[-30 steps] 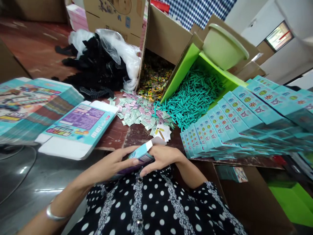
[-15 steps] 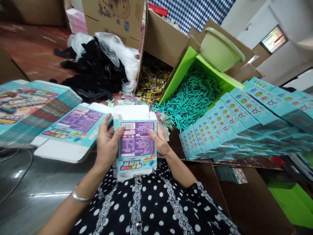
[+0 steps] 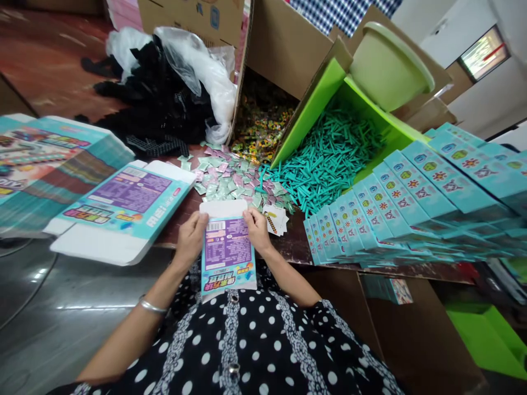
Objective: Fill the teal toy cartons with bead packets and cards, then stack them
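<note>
Both my hands hold a small teal carton (image 3: 228, 252) with a purple back panel, upright against my chest, its white top flap open. My left hand (image 3: 190, 239) grips its left edge near the top. On the right edge, my right hand (image 3: 257, 230) has its fingers at the flap. Just beyond the carton lie a small printed card (image 3: 275, 219) and a heap of small green and pink packets (image 3: 230, 181). A pile of teal sticks (image 3: 329, 159) spills from a green tray (image 3: 317, 104).
Flat unfolded teal cartons (image 3: 119, 206) lie stacked at the left. Rows of finished teal boxes (image 3: 415, 197) fill the right. Behind are a black pile in a clear plastic bag (image 3: 164, 99), a cardboard box of coloured beads (image 3: 263, 118) and a green basin (image 3: 387, 66).
The carton went from being folded low at my chest to held upright with its back panel facing me. It has since dropped slightly and my fingers have shifted to the top flap.
</note>
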`<state>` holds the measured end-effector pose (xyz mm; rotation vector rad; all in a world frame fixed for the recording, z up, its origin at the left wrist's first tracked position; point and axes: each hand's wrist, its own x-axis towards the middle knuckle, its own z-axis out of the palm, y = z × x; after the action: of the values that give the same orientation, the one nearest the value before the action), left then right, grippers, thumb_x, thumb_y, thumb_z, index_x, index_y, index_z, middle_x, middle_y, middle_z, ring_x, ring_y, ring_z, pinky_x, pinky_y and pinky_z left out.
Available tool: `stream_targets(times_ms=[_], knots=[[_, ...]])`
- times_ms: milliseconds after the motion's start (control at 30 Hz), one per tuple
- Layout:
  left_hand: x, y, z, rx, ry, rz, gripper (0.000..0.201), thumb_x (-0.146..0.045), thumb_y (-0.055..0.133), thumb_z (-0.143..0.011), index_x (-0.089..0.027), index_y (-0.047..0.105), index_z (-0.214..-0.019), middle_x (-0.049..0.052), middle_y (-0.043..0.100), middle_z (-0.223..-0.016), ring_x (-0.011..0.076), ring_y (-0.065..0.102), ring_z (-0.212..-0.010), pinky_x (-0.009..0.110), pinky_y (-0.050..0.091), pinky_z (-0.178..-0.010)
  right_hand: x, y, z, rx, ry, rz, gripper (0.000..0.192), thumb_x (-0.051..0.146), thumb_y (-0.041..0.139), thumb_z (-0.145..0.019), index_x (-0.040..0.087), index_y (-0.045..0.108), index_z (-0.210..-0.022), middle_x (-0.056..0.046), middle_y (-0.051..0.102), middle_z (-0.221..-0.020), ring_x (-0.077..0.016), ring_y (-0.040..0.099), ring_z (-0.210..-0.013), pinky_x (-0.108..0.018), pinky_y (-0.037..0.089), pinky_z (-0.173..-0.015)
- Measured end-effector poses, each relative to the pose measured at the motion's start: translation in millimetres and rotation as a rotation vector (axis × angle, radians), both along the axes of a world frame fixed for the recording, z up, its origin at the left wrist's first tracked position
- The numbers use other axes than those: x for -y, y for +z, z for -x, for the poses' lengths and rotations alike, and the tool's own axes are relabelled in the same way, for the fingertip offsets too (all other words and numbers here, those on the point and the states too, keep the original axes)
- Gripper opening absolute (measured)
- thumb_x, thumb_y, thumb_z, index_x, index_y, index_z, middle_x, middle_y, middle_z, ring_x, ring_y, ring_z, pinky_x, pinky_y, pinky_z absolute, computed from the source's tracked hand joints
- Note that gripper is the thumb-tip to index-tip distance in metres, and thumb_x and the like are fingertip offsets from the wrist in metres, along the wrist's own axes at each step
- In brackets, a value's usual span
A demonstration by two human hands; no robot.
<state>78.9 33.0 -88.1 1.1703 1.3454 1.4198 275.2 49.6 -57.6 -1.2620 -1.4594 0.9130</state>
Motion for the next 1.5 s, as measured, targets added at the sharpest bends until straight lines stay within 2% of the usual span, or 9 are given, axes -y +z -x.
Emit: stream_targets(times_ms=[133,367,467,600,800,967,1100,1400,1500], knots=[[4,4.9,1,0.113,0.177,-0.08,0.05,-0.06,0.084,-0.077,-0.026,0.051,-0.094,0.002,0.069,-0.089,0.0218,0.068,-0.083,0.031,0.056,-0.076,3,5.3,6,-0.168,-0.069,-0.001,0.052,0.066,0.08,-0.08,0.026,0.053,-0.098,0.001,0.06,-0.091,-0.0181,0.056,-0.084,-0.03,0.048,-0.08],[3,42.9,28,-0.015,-0.226,0.018,0.046,-0.065,0.086,-0.081,-0.022,0.07,-0.078,0.005,0.073,-0.078,0.0227,0.067,-0.073,0.029,0.056,-0.061,-3,34.9,-11,-0.091,0.252,0.081,0.055,0.067,0.089,-0.079,0.023,0.055,-0.074,0.004,0.057,-0.077,-0.015,0.054,-0.076,-0.029,0.046,-0.078],[5,57.6,32,-0.025,-0.38,0.154,0.055,-0.067,0.093,-0.07,-0.022,0.085,-0.099,0.01,0.083,-0.095,0.0281,0.074,-0.075,0.032,0.06,-0.054,-7,53.4,-22,0.032,0.479,0.148,0.041,0.056,0.091,-0.081,0.021,0.078,-0.099,-0.003,0.078,-0.105,-0.0207,0.071,-0.1,-0.034,0.053,-0.097],[11,61.5,27,-0.038,-0.302,0.17,0.058,-0.069,0.093,-0.068,-0.022,0.091,-0.102,0.011,0.086,-0.097,0.0316,0.077,-0.076,0.032,0.06,-0.048,-14,67.9,-30,0.154,0.666,0.188,0.041,0.055,0.08,-0.093,0.024,0.088,-0.119,-0.008,0.083,-0.132,-0.0268,0.074,-0.125,-0.039,0.053,-0.111],[8,63.3,21,-0.094,-0.12,0.06,0.048,-0.068,0.088,-0.077,-0.023,0.092,-0.093,0.006,0.087,-0.089,0.0304,0.079,-0.081,0.028,0.059,-0.056,-29,67.3,-33,0.152,0.682,0.208,0.062,0.071,0.072,-0.099,0.017,0.088,-0.127,-0.01,0.086,-0.118,-0.0267,0.078,-0.105,-0.033,0.059,-0.091],[20,62.5,28,-0.033,-0.321,0.074,0.051,-0.069,0.081,-0.09,-0.026,0.091,-0.116,0.008,0.086,-0.129,0.0357,0.081,-0.115,0.039,0.07,-0.087,-13,53.7,-37,0.233,0.682,0.093,0.061,0.071,0.056,-0.109,0.024,0.084,-0.135,-0.009,0.082,-0.133,-0.0269,0.073,-0.126,-0.04,0.056,-0.109],[32,52.5,34,0.021,-0.409,-0.076,0.041,-0.057,0.093,-0.085,-0.032,0.091,-0.117,0.006,0.077,-0.15,0.0354,0.068,-0.144,0.048,0.053,-0.126,10,41.8,-39,0.275,0.612,-0.044,0.054,0.065,0.051,-0.114,0.03,0.081,-0.14,-0.008,0.08,-0.136,-0.0245,0.071,-0.126,-0.044,0.053,-0.115],[34,43.6,33,0.086,-0.396,-0.039,0.049,-0.06,0.098,-0.08,-0.027,0.09,-0.115,0.013,0.074,-0.154,0.0407,0.065,-0.148,0.06,0.047,-0.131,5,33.9,-42,0.187,0.5,-0.06,0.052,0.068,0.058,-0.109,0.027,0.088,-0.121,-0.007,0.084,-0.122,-0.0266,0.073,-0.121,-0.044,0.055,-0.113],[34,36.5,29,0.091,-0.345,-0.062,0.047,-0.063,0.094,-0.083,-0.025,0.09,-0.11,0.014,0.076,-0.15,0.0402,0.066,-0.146,0.059,0.05,-0.128,5,25.3,-45,0.114,0.451,0.033,0.054,0.068,0.072,-0.101,0.028,0.081,-0.137,-0.008,0.081,-0.129,-0.0277,0.073,-0.121,-0.044,0.058,-0.111]])
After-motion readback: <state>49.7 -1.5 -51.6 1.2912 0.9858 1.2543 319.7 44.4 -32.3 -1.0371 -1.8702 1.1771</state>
